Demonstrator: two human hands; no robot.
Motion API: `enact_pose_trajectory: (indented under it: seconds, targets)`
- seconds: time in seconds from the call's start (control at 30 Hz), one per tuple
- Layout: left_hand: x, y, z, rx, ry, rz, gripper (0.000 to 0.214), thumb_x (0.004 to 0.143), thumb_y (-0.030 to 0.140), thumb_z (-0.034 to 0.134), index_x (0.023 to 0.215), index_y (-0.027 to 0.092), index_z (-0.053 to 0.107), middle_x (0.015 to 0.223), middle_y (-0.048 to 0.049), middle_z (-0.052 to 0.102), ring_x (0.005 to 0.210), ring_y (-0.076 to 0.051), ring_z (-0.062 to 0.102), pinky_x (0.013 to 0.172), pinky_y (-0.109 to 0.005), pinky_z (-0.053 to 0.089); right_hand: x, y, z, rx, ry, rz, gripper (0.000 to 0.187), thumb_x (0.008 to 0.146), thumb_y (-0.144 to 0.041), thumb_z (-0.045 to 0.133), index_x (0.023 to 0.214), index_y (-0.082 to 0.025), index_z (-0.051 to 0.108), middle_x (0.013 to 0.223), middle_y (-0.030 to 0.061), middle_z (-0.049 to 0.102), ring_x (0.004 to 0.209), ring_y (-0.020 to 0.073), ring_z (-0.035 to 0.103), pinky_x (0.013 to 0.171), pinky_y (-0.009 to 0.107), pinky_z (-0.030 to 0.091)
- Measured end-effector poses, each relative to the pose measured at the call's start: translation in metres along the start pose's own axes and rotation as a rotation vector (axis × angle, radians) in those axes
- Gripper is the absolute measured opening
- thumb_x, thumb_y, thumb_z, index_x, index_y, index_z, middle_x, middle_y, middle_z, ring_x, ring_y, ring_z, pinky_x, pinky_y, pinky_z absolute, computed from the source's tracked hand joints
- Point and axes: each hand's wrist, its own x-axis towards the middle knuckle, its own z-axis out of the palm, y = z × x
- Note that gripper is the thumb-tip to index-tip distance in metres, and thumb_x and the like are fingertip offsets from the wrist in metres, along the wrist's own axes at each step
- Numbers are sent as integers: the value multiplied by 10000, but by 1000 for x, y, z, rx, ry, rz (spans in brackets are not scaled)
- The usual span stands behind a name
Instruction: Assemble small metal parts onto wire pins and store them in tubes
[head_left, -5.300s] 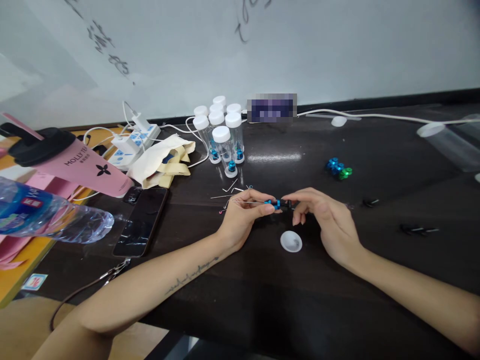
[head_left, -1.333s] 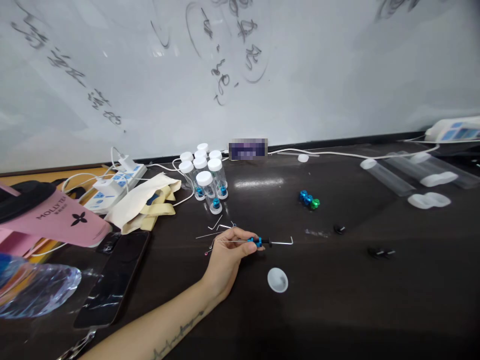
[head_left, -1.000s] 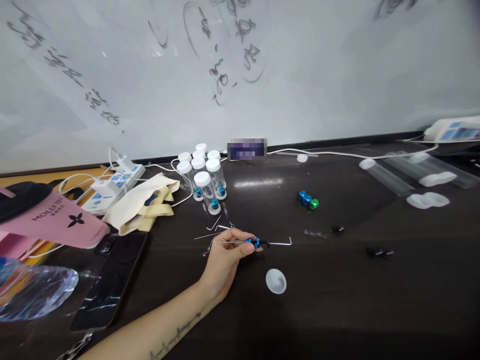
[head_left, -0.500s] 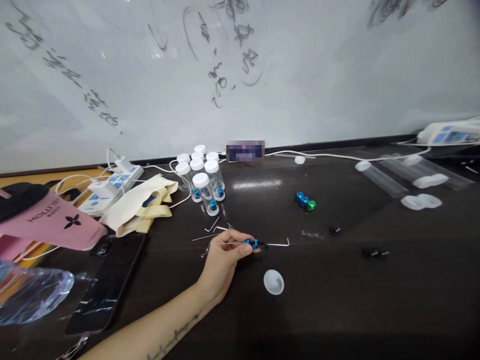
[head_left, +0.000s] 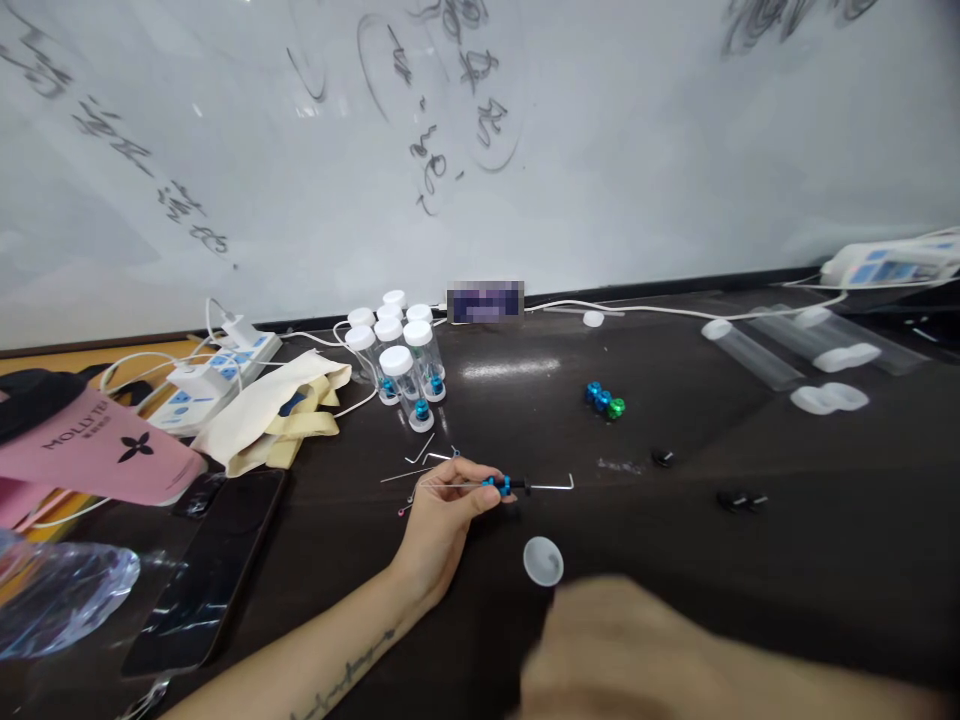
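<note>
Between the thumb and fingers of my left hand (head_left: 442, 515) is a small blue metal part (head_left: 497, 486) with a black piece at its right end. A thin L-shaped metal rod (head_left: 553, 487) sticks out of the black piece, its bent tip pointing up. A straight thin rod also runs leftward over the fingers. My right hand (head_left: 607, 635) is a smear at the lower right, fingers unreadable. Nearest to it lies a small white round cup (head_left: 543, 562). Beside my left hand are loose bent metal rods (head_left: 436, 458).
Capped clear tubes (head_left: 420, 365), several holding blue parts, stand at the back. Blue and green parts (head_left: 604, 400) and black pieces (head_left: 741, 500) lie to the right, below tubes and caps (head_left: 829, 398). A phone (head_left: 206, 570), cloth bag (head_left: 262, 410), pink cup (head_left: 127, 445) and power strip (head_left: 217, 380) fill the left.
My right hand has come into view from the lower right, blurred by motion. My left hand keeps its hold on the blue part. The whole view has shifted slightly.
</note>
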Motion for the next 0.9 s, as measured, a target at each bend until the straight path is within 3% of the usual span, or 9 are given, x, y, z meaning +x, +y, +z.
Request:
enact_pose_trajectory:
  seconds: [0.03, 0.1, 0.13, 0.2, 0.37, 0.5, 0.67, 0.9]
  targets:
    - [0, 0, 0, -3, -1, -2, 208, 624, 179, 851, 774, 155, 709, 758, -22, 740, 693, -130, 681, 762, -254, 508, 8, -3, -23, -32, 80, -16, 259, 963, -240, 533, 1215, -283, 574, 1049, 64, 642, 971, 207, 607, 816, 350, 529]
    - [0, 0, 1, -12, -4, 0, 203, 628, 176, 849, 773, 155, 708, 754, -20, 740, 694, -126, 682, 762, -246, 505, 23, 2, -56, -199, 444, -59, 263, 940, -118, 532, 1170, -240, 566, 887, 38, 610, 784, 166, 586, 715, 315, 515]
    - [0, 0, 1, -16, -5, 3, 201, 628, 175, 849, 770, 155, 708, 751, -20, 740, 693, -126, 682, 764, -245, 505, 28, 8, -65, -245, 551, -53, 257, 934, -103, 534, 1154, -232, 558, 870, 30, 577, 739, 150, 559, 666, 294, 501]
    - [0, 1, 1, -22, -2, 2, 202, 627, 177, 851, 768, 154, 708, 754, -23, 742, 695, -128, 684, 771, -248, 504, 33, 25, -73, -309, 635, -25, 276, 933, -135, 537, 1196, -217, 530, 921, 47, 532, 748, 156, 533, 658, 306, 497]
    - [0, 3, 2, -28, 21, -14, 211, 622, 189, 855, 772, 157, 710, 746, -21, 737, 694, -131, 679, 766, -255, 506, 32, 48, -70, -246, 508, 112, 335, 957, -257, 534, 1288, -223, 492, 1042, 82, 513, 828, 180, 552, 729, 359, 528]
    - [1, 3, 1, -34, 31, -16, 206, 618, 187, 855, 766, 159, 713, 759, -21, 739, 696, -128, 674, 759, -248, 504, 34, 45, -69, -212, 452, 26, 386, 940, -229, 579, 1312, -228, 478, 1050, 78, 565, 879, 184, 594, 788, 374, 548]
    - [1, 3, 1, -15, 29, -32, 207, 621, 184, 853, 776, 163, 716, 737, -26, 744, 695, -125, 672, 750, -236, 496, 36, 43, -70, -205, 441, -24, 275, 948, -125, 552, 1207, -214, 543, 1006, 64, 609, 877, 157, 627, 754, 308, 558]
    - [1, 2, 2, 27, 17, -49, 199, 627, 169, 846, 778, 167, 717, 752, -22, 747, 717, -131, 672, 766, -244, 492, 34, 43, -69, -238, 441, -46, 188, 941, -134, 575, 1120, -189, 594, 964, 60, 651, 841, 152, 638, 717, 284, 544]
